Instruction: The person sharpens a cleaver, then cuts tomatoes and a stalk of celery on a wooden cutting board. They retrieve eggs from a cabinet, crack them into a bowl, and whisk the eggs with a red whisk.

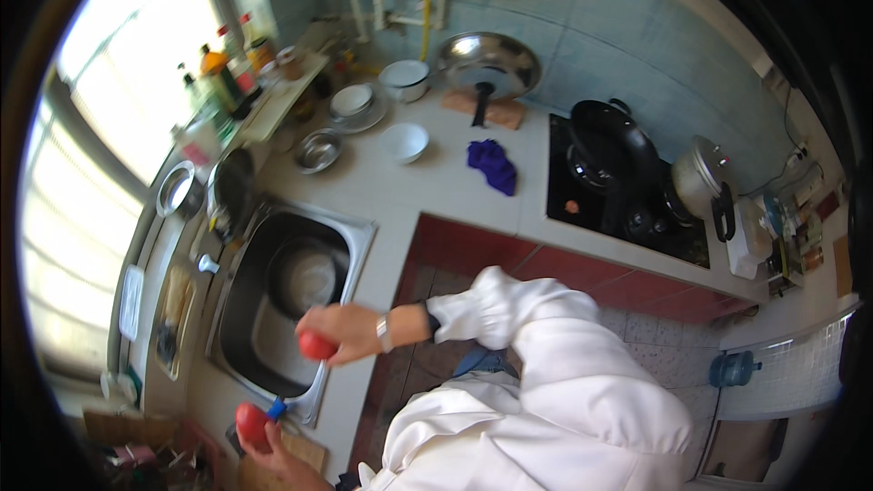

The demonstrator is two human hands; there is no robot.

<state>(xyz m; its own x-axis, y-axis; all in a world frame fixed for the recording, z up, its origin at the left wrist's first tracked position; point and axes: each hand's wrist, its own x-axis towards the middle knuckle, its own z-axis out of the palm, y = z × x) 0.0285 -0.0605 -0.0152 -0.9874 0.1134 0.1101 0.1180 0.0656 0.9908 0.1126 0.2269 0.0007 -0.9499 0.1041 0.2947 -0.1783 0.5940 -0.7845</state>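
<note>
My right hand [351, 334] grips a red tomato [317, 346] over the near rim of the stainless steel sink [273, 361]. A silver bracelet circles that wrist. Lower in view, my left hand [276, 460] holds a second red tomato [252, 423] beside the sink's corner. Just behind that tomato a small blue object [277, 408] shows; it is partly hidden and I cannot tell what it is. Under the left hand lies a wooden cutting board [307, 451]. Inside the sink sits a dark round basin or pan [279, 279] with a pale bottom.
A white bowl [405, 143], a metal bowl [318, 151] and a purple cloth [492, 167] lie on the counter [450, 187]. A black wok [610, 146] and a pressure cooker [699, 174] stand on the cooktop [559, 184]. Bottles [218, 71] line the window side.
</note>
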